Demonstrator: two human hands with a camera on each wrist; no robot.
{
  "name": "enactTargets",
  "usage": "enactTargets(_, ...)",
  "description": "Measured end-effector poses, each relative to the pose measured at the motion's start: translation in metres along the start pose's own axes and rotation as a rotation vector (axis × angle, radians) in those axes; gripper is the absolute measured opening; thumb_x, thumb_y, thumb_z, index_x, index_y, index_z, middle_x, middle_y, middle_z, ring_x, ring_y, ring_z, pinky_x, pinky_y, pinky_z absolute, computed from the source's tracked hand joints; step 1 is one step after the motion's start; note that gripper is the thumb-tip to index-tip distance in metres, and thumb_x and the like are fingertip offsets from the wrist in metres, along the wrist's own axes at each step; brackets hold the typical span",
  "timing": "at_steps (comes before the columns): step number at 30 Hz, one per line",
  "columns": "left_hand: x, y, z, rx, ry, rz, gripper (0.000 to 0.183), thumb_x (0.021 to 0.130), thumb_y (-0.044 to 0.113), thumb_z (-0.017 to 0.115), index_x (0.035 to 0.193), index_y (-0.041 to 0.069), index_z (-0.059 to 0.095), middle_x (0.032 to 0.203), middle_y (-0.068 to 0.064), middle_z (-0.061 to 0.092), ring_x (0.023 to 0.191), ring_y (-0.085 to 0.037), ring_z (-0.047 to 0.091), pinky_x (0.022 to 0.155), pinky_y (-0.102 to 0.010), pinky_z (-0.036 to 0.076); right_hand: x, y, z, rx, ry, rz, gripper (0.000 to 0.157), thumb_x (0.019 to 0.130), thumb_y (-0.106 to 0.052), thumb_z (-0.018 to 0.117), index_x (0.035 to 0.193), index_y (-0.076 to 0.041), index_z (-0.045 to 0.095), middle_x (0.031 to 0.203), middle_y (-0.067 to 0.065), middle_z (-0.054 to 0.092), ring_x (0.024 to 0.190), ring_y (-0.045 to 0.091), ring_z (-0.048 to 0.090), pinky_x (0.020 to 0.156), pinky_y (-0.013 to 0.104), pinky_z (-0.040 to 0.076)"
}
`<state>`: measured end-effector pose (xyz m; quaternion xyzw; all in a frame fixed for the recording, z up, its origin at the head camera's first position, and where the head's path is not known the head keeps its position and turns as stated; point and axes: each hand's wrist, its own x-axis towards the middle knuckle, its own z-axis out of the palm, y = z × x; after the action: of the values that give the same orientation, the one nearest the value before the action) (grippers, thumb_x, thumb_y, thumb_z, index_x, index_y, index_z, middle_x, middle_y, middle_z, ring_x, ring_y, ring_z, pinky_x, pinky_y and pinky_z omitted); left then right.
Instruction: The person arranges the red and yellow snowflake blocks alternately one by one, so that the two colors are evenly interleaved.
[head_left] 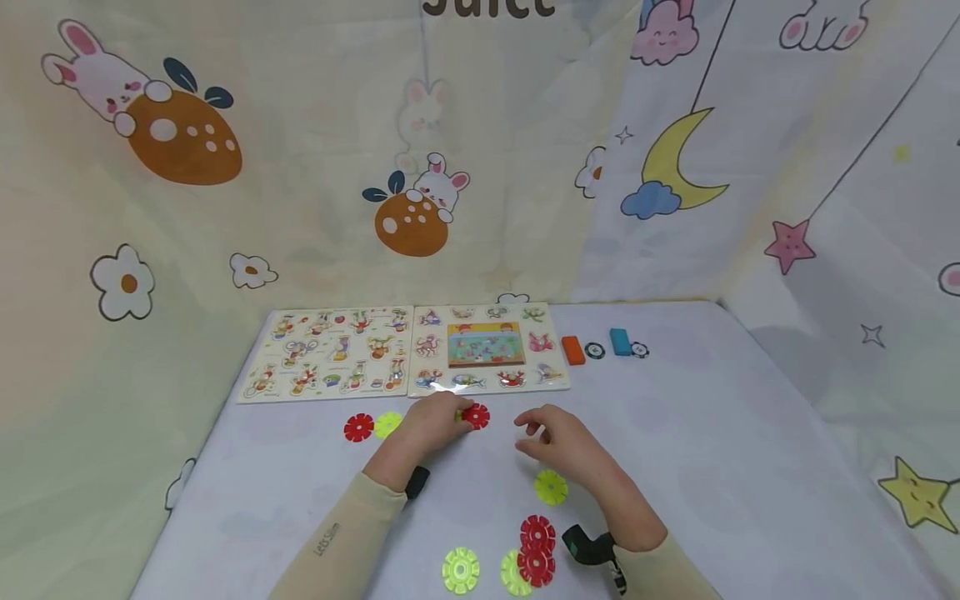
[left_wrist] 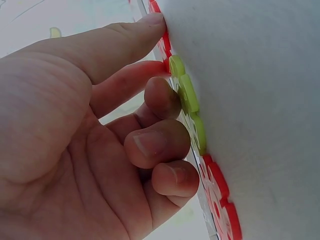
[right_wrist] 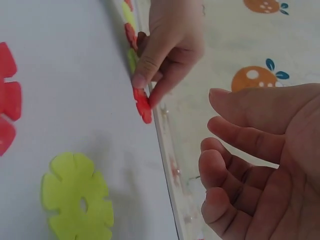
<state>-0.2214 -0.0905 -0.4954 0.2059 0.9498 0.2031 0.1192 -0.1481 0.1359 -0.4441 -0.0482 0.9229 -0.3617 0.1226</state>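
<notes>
My left hand (head_left: pixel 432 425) pinches a red flower-shaped disc (head_left: pixel 477 416) between thumb and index finger at the right end of a row of discs. In the left wrist view, a yellow-green disc (left_wrist: pixel 190 97) and another red disc (left_wrist: pixel 220 195) run along beside the curled fingers. The row's left end shows a red disc (head_left: pixel 358 427) and a yellow-green one (head_left: pixel 387 425); the left hand hides its middle in the head view. Holding nothing, my right hand (head_left: pixel 558 442) hovers with loosely bent fingers, nearest a yellow-green disc (head_left: pixel 551 487) on the table.
Nearer me lie a yellow-green disc (head_left: pixel 461 571) and two red discs (head_left: pixel 537 533) partly over another yellow-green disc (head_left: pixel 512 575). Behind the row are two picture puzzle boards (head_left: pixel 330 392). An orange block (head_left: pixel 573 350), a blue block (head_left: pixel 620 342) and two round chips (head_left: pixel 595 351) sit right.
</notes>
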Motion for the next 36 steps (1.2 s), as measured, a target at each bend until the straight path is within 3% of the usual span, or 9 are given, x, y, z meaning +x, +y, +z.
enactTargets(12, 0.002, -0.003, 0.001, -0.027, 0.028, 0.001, 0.037, 0.085, 0.034, 0.070, 0.117, 0.017, 0.066, 0.104, 0.003, 0.063, 0.084, -0.014, 0.051, 0.082, -0.035, 0.045, -0.031, 0.028, 0.002, 0.027, 0.010, 0.069, 0.038, 0.075, -0.024, 0.080, 0.110, -0.018, 0.066, 0.092, -0.002, 0.056, 0.078, 0.016, 0.050, 0.060, 0.025, 0.049)
enactTargets(20, 0.004, -0.003, 0.000, -0.022, 0.019, 0.022, 0.032, 0.085, 0.033, 0.070, 0.112, 0.016, 0.065, 0.096, 0.004, 0.062, 0.078, -0.014, 0.051, 0.077, -0.034, 0.045, -0.031, 0.048, 0.016, -0.077, 0.000, 0.175, 0.048, 0.067, -0.031, 0.085, 0.107, -0.016, 0.064, 0.085, -0.001, 0.052, 0.078, 0.016, 0.048, 0.067, 0.030, 0.047)
enactTargets(28, 0.003, -0.004, -0.002, -0.050, 0.026, -0.002, 0.033, 0.084, 0.033, 0.071, 0.112, 0.017, 0.064, 0.090, 0.005, 0.059, 0.078, -0.015, 0.051, 0.074, -0.033, 0.044, -0.025, 0.047, 0.017, -0.058, -0.043, 0.219, 0.043, 0.066, -0.030, 0.085, 0.098, -0.014, 0.061, 0.079, 0.002, 0.051, 0.076, 0.017, 0.048, 0.063, 0.030, 0.046)
enactTargets(36, 0.001, -0.002, -0.003, -0.046, 0.005, 0.000, 0.033, 0.084, 0.033, 0.070, 0.113, 0.017, 0.064, 0.094, 0.005, 0.060, 0.079, -0.015, 0.051, 0.076, -0.033, 0.044, -0.031, 0.041, 0.019, -0.042, -0.073, 0.177, 0.029, 0.072, -0.024, 0.081, 0.087, -0.018, 0.057, 0.075, -0.001, 0.054, 0.072, 0.016, 0.050, 0.062, 0.029, 0.047)
